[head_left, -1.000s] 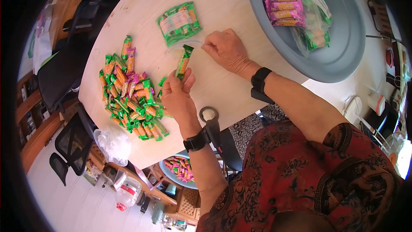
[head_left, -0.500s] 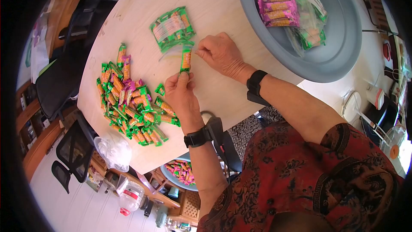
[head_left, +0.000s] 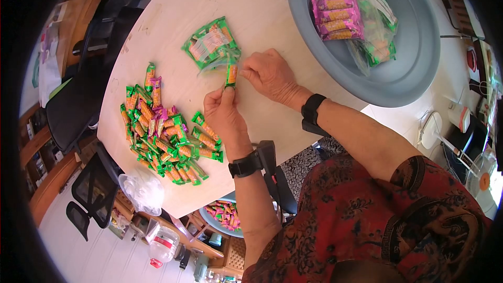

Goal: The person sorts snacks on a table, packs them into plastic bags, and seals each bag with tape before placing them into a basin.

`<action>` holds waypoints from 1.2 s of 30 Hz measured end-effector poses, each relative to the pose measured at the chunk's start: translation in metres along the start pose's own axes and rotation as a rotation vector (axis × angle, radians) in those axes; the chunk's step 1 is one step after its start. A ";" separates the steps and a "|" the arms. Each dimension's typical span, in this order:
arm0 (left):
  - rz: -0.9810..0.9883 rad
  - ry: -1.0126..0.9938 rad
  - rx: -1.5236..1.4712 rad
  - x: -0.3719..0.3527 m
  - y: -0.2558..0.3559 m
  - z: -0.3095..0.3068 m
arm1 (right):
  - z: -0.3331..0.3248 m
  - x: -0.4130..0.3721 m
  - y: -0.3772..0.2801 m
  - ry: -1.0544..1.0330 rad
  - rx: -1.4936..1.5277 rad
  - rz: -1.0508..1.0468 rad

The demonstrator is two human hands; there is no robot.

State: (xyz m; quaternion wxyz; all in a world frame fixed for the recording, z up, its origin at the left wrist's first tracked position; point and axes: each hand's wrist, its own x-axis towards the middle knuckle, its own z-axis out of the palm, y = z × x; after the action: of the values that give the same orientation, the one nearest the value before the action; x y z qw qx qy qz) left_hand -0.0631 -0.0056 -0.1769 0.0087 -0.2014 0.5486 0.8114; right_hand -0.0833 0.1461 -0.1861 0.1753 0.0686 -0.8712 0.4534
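My left hand (head_left: 226, 112) pinches the lower end of a small snack packet (head_left: 231, 75) in green and orange wrapping. The packet's far end is at the mouth of a clear plastic bag (head_left: 212, 44), which holds several similar green packets and lies on the table. Beside that mouth my right hand (head_left: 270, 74) is closed, its thumb and finger pinched at the bag's edge. To the left of my left hand spreads a pile of loose snack packets (head_left: 160, 133), mostly green with a few purple ones.
A large blue-grey basin (head_left: 414, 81) on the right holds a pack of purple packets (head_left: 337, 15) and green bagged ones. Crumpled clear plastic bags (head_left: 141, 193) hang at the table's (head_left: 157, 36) near left edge. Below stands another basin (head_left: 209, 219) of packets.
The snack packet in my left hand has moved slightly farther into the bag's mouth. My right hand stays beside the mouth. The whole view has shifted a little.
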 end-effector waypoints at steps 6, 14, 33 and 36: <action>0.033 0.156 0.136 -0.013 0.001 0.015 | 0.000 -0.003 -0.001 0.029 0.058 0.109; 0.071 0.156 0.170 -0.019 0.005 0.026 | -0.003 -0.001 -0.003 -0.007 0.043 0.126; 0.066 -0.091 0.513 0.002 0.026 0.045 | -0.003 0.000 -0.002 -0.014 0.075 0.135; 0.339 -0.074 1.064 -0.002 0.026 0.048 | -0.002 -0.001 -0.002 0.006 0.073 0.126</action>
State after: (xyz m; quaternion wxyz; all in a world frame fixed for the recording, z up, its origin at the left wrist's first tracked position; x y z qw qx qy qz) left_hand -0.0830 0.0269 -0.1378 -0.0024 -0.0497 0.9065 0.4194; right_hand -0.0816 0.1468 -0.1834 0.1465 0.0184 -0.8560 0.4954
